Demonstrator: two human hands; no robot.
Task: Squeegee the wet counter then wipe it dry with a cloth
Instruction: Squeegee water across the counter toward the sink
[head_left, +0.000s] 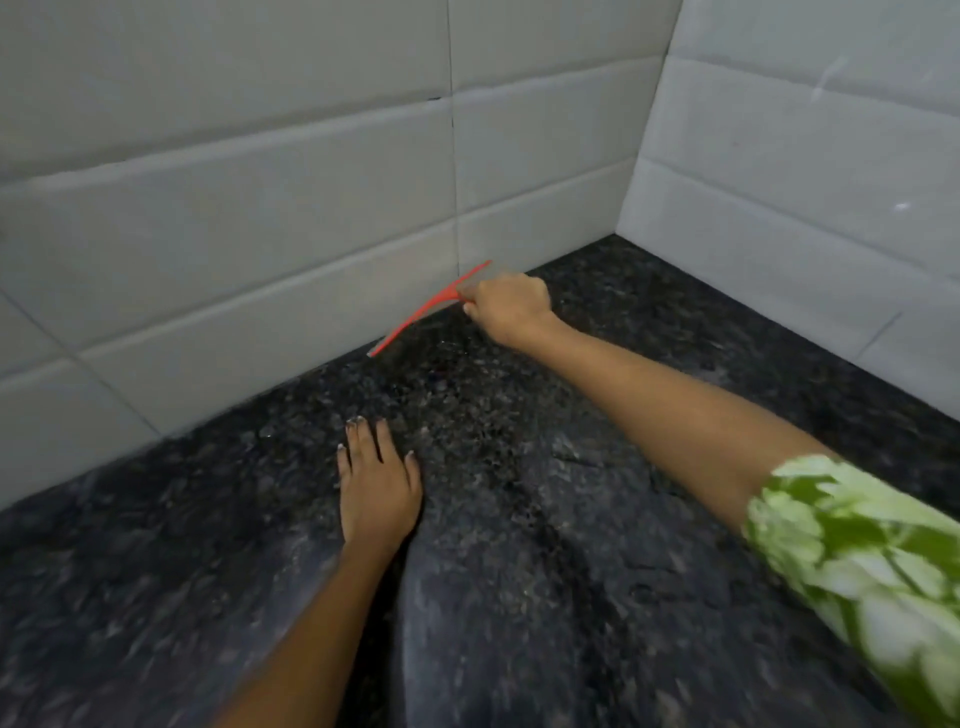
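A red squeegee (423, 312) lies with its blade along the foot of the back wall, on the dark speckled granite counter (597, 519). My right hand (511, 306) is shut on its handle, arm stretched far forward. My left hand (378, 483) rests flat on the counter, fingers apart, well short of the squeegee and to its left. The counter looks wet, with streaks and droplets across the middle. No cloth is in view.
White tiled walls meet in a corner at the back right (623, 228), closing off the counter behind (260, 234) and on the right (805, 182). My green and white patterned sleeve (857, 561) fills the lower right.
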